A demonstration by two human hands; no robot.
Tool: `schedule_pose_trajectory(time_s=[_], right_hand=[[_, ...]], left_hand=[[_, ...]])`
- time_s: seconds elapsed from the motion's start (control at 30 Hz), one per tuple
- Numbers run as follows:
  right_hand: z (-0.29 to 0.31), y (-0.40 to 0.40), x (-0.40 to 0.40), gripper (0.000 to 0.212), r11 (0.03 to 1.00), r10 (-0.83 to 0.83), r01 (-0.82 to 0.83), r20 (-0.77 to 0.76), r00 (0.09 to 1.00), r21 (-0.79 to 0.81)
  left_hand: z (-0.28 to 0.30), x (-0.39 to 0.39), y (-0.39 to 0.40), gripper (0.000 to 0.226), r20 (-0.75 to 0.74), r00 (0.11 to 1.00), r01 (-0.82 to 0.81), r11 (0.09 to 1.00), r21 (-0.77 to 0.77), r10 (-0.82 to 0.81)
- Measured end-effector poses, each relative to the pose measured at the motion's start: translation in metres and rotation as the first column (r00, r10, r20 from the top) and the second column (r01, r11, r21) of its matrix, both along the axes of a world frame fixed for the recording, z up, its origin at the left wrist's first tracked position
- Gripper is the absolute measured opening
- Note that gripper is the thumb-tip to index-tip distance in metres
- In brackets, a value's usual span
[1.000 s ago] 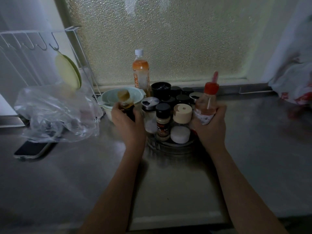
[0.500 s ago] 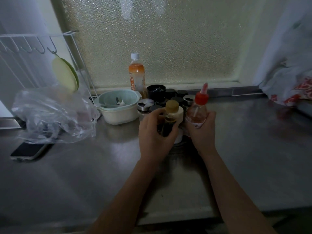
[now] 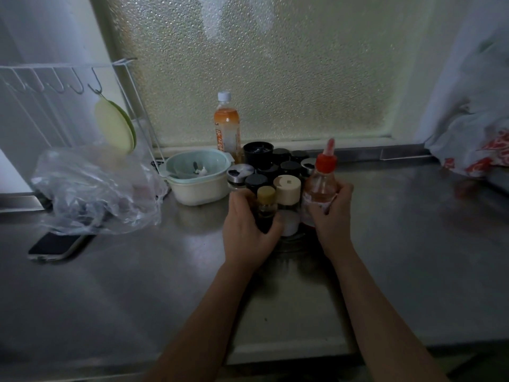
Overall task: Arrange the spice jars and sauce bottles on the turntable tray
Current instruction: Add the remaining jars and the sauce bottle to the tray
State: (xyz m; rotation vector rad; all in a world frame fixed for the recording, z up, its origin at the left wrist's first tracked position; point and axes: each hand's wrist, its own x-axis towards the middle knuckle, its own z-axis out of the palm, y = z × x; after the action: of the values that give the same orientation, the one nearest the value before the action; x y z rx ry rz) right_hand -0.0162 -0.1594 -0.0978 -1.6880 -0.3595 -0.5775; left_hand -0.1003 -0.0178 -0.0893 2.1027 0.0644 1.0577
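Both hands gripping, left hand [image 3: 248, 230] fingers wrapped round dark sauce bottle [image 3: 266, 208], right hand [image 3: 334, 216] fingers round red-capped bottle [image 3: 321, 188]

**No legible text**

The orange drink bottle [image 3: 227, 125] by the window carries vertical white lettering on its label, too blurred to read. The red-capped sauce bottle [image 3: 321, 188] has a white and red label, its print also unreadable. Nothing else shows writing.

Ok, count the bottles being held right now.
2. The left hand holds a dark sauce bottle with a tan cap; the right hand holds the red-capped bottle. Both sit at the jar cluster's front.
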Motion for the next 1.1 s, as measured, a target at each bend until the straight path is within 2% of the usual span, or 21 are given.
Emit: schedule_pose_trajectory(time_s=[0.07, 0.13, 0.23, 0.3, 0.4, 0.5, 0.6, 0.73, 0.77, 0.87, 1.03, 1.1], right_hand=[[0.0, -0.001, 0.0, 0.039, 0.999, 0.023, -0.023, 0.017, 1.0, 0.042], [0.001, -0.001, 0.0, 0.034, 0.995, 0.026, -0.03, 0.043, 0.999, 0.097], [0.002, -0.002, 0.001, 0.035, 0.989, -0.094, 0.081, 0.109, 0.99, 0.12], [0.004, -0.004, -0.001, 0.037, 0.978, -0.198, 0.182, 0.178, 0.964, 0.102], [0.007, -0.005, -0.009, 0.015, 0.942, -0.259, 0.321, 0.39, 0.884, -0.102], [0.005, -0.002, -0.021, 0.024, 0.887, -0.136, 0.335, 0.515, 0.846, -0.317], [-0.001, 0.004, -0.029, 0.035, 0.856, -0.043, 0.262, 0.445, 0.895, -0.446], [-0.008, 0.008, -0.03, 0.041, 0.831, 0.033, 0.146, 0.31, 0.95, -0.537], [-0.008, 0.009, -0.031, 0.041, 0.837, 0.04, 0.12, 0.278, 0.96, -0.534], [-0.009, 0.008, -0.03, 0.037, 0.892, 0.101, -0.002, 0.193, 0.976, -0.453], [-0.007, 0.006, -0.031, 0.039, 0.934, 0.162, -0.129, 0.076, 0.984, -0.332], [-0.007, 0.005, -0.037, 0.038, 0.931, 0.18, -0.146, 0.072, 0.981, -0.334]], left_hand=[[0.001, -0.002, 0.002, 0.036, 0.087, 0.996, 0.024, 0.995, -0.101, -0.015], [0.005, -0.002, 0.006, 0.023, 0.158, 0.985, -0.03, 0.961, -0.276, 0.076], [0.008, 0.007, 0.021, 0.013, 0.149, 0.953, -0.162, 0.859, -0.486, 0.264], [0.007, 0.013, 0.03, 0.012, 0.101, 0.955, -0.184, 0.824, -0.536, 0.279], [0.002, 0.022, 0.034, 0.013, 0.007, 0.982, -0.15, 0.813, -0.563, 0.187], [-0.003, 0.031, 0.034, 0.02, -0.037, 0.999, -0.024, 0.811, -0.585, 0.003], [-0.009, 0.039, 0.039, 0.028, -0.071, 0.995, 0.016, 0.847, -0.531, -0.064], [-0.009, 0.041, 0.043, 0.021, -0.038, 0.989, 0.093, 0.81, -0.579, -0.141], [-0.008, 0.039, 0.043, 0.02, -0.021, 0.987, 0.119, 0.809, -0.576, -0.159], [-0.006, 0.032, 0.039, 0.016, 0.017, 0.992, 0.119, 0.9, -0.42, -0.123], [-0.008, 0.029, 0.043, 0.042, -0.037, 0.999, -0.032, 0.966, -0.257, 0.024], [-0.003, 0.026, 0.041, 0.05, -0.018, 0.995, -0.099, 0.96, -0.26, 0.098]])
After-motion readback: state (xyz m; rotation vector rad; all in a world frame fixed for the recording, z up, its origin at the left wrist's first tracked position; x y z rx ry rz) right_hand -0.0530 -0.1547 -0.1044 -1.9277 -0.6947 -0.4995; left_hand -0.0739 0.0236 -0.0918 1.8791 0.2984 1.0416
